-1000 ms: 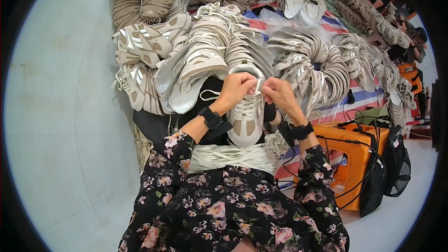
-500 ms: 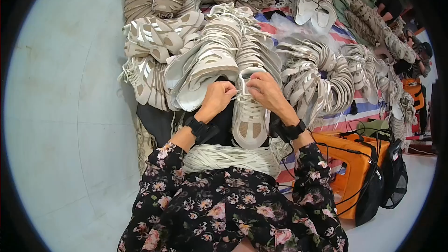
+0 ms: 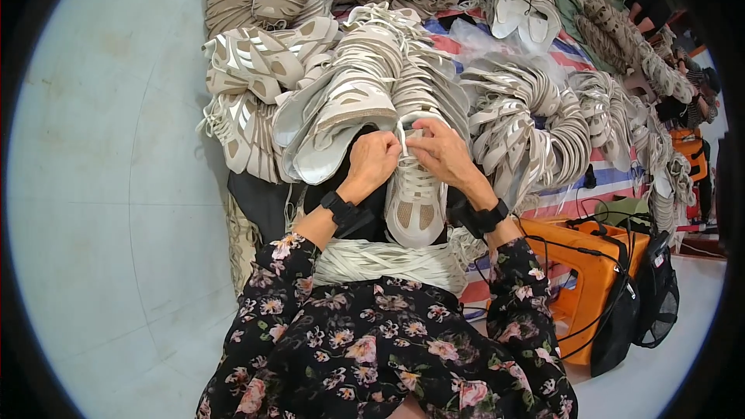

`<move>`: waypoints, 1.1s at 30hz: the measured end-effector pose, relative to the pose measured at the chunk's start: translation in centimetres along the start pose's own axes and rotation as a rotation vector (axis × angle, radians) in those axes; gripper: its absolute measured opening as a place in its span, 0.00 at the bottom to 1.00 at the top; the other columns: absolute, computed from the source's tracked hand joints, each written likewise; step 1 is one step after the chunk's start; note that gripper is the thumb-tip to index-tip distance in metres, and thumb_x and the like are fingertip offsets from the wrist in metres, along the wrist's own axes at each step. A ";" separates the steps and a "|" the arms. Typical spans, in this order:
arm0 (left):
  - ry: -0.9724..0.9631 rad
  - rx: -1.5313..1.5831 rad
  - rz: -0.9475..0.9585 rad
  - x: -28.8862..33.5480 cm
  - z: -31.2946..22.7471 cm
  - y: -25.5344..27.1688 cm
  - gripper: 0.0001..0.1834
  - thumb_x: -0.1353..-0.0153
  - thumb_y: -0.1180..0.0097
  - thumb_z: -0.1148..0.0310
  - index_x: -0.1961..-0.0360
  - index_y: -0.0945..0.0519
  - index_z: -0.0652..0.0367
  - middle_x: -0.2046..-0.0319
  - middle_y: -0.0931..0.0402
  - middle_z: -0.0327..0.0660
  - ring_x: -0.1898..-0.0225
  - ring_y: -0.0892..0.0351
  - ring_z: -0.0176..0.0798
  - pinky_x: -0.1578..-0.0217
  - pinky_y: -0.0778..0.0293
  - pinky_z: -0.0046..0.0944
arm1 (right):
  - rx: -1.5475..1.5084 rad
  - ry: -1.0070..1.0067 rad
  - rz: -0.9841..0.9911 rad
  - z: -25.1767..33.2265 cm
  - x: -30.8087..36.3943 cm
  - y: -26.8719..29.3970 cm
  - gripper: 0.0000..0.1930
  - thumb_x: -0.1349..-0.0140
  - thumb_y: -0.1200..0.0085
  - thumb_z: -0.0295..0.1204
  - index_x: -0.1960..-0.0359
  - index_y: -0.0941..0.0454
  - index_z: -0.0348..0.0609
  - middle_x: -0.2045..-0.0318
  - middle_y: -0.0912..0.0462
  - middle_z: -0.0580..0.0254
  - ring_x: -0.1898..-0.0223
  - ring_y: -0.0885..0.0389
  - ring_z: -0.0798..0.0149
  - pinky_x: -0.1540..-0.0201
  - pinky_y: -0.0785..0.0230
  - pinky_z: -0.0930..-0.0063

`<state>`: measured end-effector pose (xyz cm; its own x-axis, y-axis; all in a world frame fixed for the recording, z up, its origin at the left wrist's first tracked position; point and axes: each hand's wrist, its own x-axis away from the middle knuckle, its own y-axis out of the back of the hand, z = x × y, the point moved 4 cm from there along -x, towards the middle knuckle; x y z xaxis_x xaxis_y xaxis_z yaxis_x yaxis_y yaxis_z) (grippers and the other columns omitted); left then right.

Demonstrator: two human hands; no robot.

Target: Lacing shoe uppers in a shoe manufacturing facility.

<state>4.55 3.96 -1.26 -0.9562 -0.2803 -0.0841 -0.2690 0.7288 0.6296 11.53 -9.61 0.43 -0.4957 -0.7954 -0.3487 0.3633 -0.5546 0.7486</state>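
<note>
In front of me a beige and white shoe upper (image 3: 415,213), toe toward me, has a white lace (image 3: 419,184) threaded through its eyelets. My left hand (image 3: 374,161) is closed at the upper's left edge, fingertips pinched on the lace near the top eyelets. On the opposite side my right hand (image 3: 442,155) bends its fingers over the tongue area, thumb and fingers pinching at the lace; its exact grip is partly hidden. Beyond the hands lie two long rows of nested uppers (image 3: 361,81). Across my lap rests a thick bundle of white laces (image 3: 380,264).
Tied rings of uppers (image 3: 570,143) lie to the right on a striped sheet (image 3: 613,178). More stacked uppers (image 3: 260,62) sit at far left. An orange plastic stool (image 3: 578,256) with black cables and a black bag (image 3: 656,295) stands at right. Other people are at far right.
My left hand has moved slightly right, closer to the upper and my right hand. The lace loop between the hands has drawn in. My right hand has barely shifted.
</note>
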 end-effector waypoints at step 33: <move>-0.531 -0.170 0.001 -2.8 -5.0 -2.9 0.04 0.54 0.44 0.74 0.74 0.22 0.57 0.76 0.30 0.41 0.69 0.32 0.47 0.68 0.35 0.43 | -0.465 -0.285 0.144 -5.8 2.3 3.3 0.20 0.50 0.40 0.38 0.55 0.23 0.48 0.41 0.40 0.54 0.42 0.38 0.56 0.43 0.44 0.66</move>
<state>8.59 -0.47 1.02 -0.8949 0.1058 -0.4336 -0.2877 0.6059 0.7416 16.16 -14.70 -1.22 -0.5853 -0.8095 -0.0465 0.7206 -0.5456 0.4279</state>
